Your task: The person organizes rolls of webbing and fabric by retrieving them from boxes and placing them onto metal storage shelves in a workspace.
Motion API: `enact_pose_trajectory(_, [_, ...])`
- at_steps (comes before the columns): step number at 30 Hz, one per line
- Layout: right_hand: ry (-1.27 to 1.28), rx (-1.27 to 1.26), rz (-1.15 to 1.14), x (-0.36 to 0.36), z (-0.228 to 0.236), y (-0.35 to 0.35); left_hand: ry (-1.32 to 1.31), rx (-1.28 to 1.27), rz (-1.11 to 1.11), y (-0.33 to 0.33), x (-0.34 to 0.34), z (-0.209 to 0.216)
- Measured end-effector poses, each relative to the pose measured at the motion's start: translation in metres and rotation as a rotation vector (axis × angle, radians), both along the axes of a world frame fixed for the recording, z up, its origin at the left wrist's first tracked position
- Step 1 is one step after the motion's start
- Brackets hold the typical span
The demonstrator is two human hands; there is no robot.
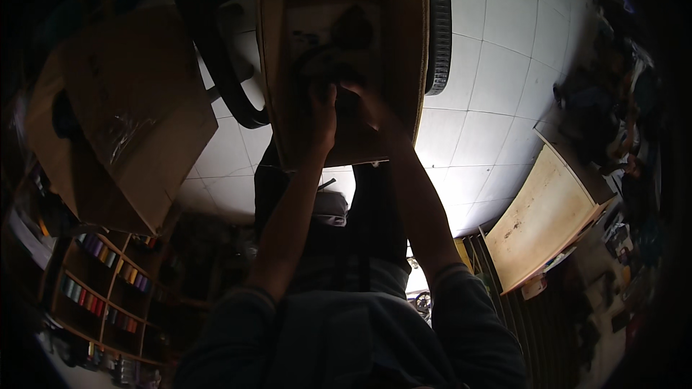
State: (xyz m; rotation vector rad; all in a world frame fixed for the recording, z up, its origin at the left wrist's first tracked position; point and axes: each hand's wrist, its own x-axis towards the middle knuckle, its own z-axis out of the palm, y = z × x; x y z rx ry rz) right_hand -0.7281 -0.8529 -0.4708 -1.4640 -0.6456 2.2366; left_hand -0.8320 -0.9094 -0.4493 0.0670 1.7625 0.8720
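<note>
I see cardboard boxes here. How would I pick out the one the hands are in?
Find the pale tiled floor at the picture's upper right, then the black ribbed band along its left edge. Just left of that band is an open cardboard box with a dark inside. Unlike the other cardboard box, further left, it has the left hand and right hand inside it.
</note>
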Motion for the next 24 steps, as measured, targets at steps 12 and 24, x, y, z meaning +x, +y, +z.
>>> enact_pose_trajectory(12, [-0.714, 0.806, 0.191, -0.006, -0.178, 0.072, 0.286, -0.104, -0.378, -0.011, -0.010, -0.095])
enact_pose_trajectory(24, [-0.814, 0.816, 0.673, 0.002, -0.172, 0.091, 0.084, -0.028, -0.554, -0.029, -0.007, -0.139])
